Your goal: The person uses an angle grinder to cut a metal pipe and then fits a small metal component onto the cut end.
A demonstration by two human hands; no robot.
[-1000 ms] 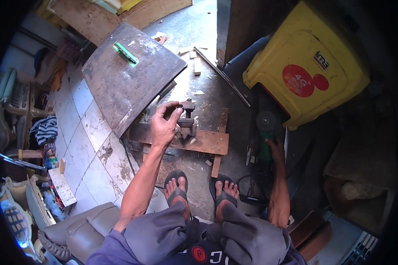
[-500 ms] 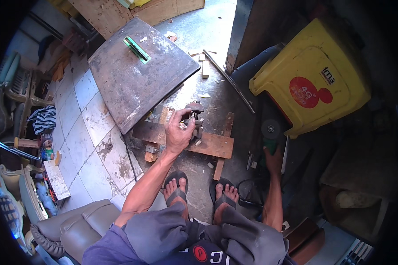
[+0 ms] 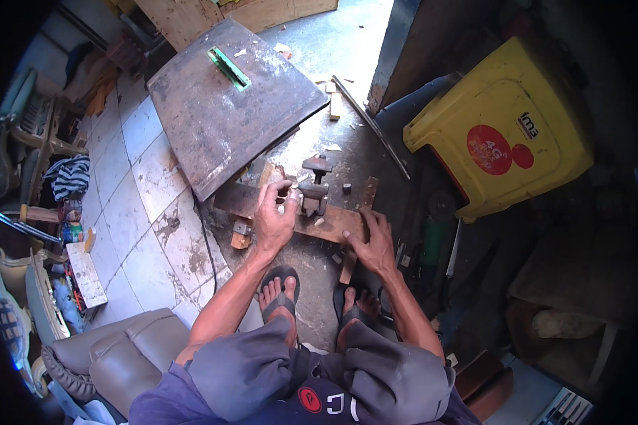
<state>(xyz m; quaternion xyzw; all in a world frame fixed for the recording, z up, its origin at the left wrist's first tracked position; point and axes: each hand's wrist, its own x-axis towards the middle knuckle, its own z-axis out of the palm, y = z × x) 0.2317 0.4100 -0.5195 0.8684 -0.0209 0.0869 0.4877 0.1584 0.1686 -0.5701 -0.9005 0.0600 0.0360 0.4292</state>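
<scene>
A dark metal vise (image 3: 315, 190) stands on a low wooden board (image 3: 339, 225) between and beyond my feet. Just left of the vise, my left hand (image 3: 274, 218) has its fingers curled and pinched around something small and pale that I cannot make out. My right hand (image 3: 374, 244) grips the right end of the board, thumb on top and fingers over the far side. On the dark floor to the right lies a green angle grinder (image 3: 432, 237), its disc in shadow.
A dark flat panel (image 3: 241, 113) with a green strip (image 3: 228, 69) on it stands beyond left. A yellow plastic stool (image 3: 503, 127) lies tipped at the right. A metal bar (image 3: 371, 127) and wood scraps (image 3: 334, 106) lie ahead; a grey cushioned seat (image 3: 131, 354) is near left.
My right hand has let go of the angle grinder, now on the floor, and moved left onto the board. My left hand has shifted slightly left, off the vise's front.
</scene>
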